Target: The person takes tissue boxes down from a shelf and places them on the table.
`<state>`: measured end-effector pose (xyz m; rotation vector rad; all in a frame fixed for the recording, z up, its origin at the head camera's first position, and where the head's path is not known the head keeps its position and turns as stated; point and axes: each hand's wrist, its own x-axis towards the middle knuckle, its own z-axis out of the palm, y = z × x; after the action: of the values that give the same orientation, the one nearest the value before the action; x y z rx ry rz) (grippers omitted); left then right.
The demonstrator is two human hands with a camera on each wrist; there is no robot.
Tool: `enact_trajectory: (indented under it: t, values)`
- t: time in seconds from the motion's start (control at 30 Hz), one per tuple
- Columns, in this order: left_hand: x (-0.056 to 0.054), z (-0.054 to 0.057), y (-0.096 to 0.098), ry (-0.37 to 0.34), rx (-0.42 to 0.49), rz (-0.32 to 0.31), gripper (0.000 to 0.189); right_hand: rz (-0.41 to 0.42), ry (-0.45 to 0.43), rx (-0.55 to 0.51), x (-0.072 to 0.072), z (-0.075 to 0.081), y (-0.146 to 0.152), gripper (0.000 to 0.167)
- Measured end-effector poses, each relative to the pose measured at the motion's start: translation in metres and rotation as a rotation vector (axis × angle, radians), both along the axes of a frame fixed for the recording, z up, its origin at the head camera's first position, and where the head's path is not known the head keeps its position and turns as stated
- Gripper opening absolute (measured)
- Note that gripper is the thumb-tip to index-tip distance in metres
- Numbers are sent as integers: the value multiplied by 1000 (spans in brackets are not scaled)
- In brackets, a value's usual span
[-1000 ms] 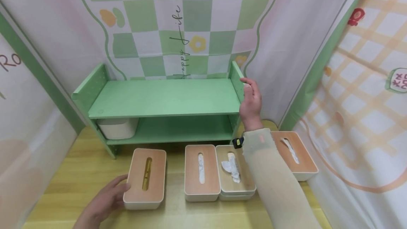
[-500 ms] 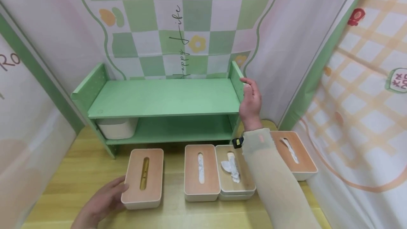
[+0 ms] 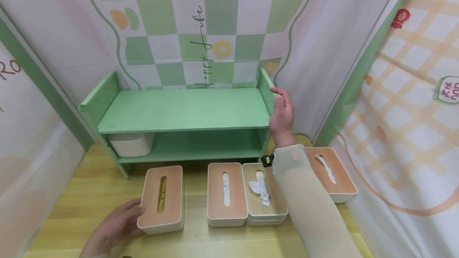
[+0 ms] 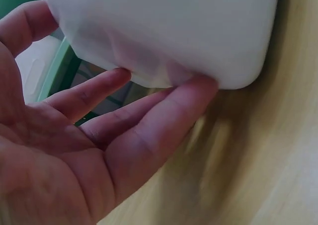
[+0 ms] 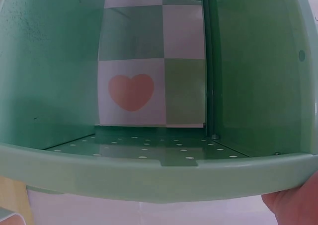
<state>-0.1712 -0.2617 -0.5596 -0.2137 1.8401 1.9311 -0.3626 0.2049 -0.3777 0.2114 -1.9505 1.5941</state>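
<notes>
In the head view my left hand [image 3: 116, 224] is at the near left edge of a white tissue box [image 3: 160, 200] with a wood-look lid. Its thumb and fingers pinch the box edge; the left wrist view shows fingertips [image 4: 206, 83] spread along the white wall. The box tilts slightly, and no tissue shows through its slot. Beyond the boxes stands a green two-tier shelf [image 3: 186, 108]. My right hand [image 3: 282, 116] grips the upper edge of its right side panel [image 3: 266, 90]. In the right wrist view only part of that hand [image 5: 295, 202] shows beside the panel's rim.
Right of the held box stand a second tissue box [image 3: 227, 194], a third box [image 3: 264, 194] against it, and another tissue box [image 3: 331, 172] beyond my right sleeve. A white bin [image 3: 130, 146] sits on the lower tier. Printed curtains [image 3: 308, 31] enclose the wooden table [image 3: 77, 186].
The tissue box at my left hand has shifted a little left and tipped, showing more of its right wall; the gap to the neighbouring box has widened. My right hand stays on the shelf.
</notes>
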Motion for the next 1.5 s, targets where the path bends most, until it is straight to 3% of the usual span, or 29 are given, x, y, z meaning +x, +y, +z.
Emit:
enact_trajectory:
  t: [0.4,0.67,1.13,1.5]
  values:
    - [-4,2,1,-25,-66,4,84,30,8,-6,0,-1,0,48]
    - [-13,1,11,0,-39,-27,82,27,0,-5,6,5,-1,42]
    - [-22,3,34,7,-45,-56,83,15,16,-9,1,-1,0,45]
    - [-25,-2,49,18,-9,-36,80,19,-5,-6,1,-2,1,47]
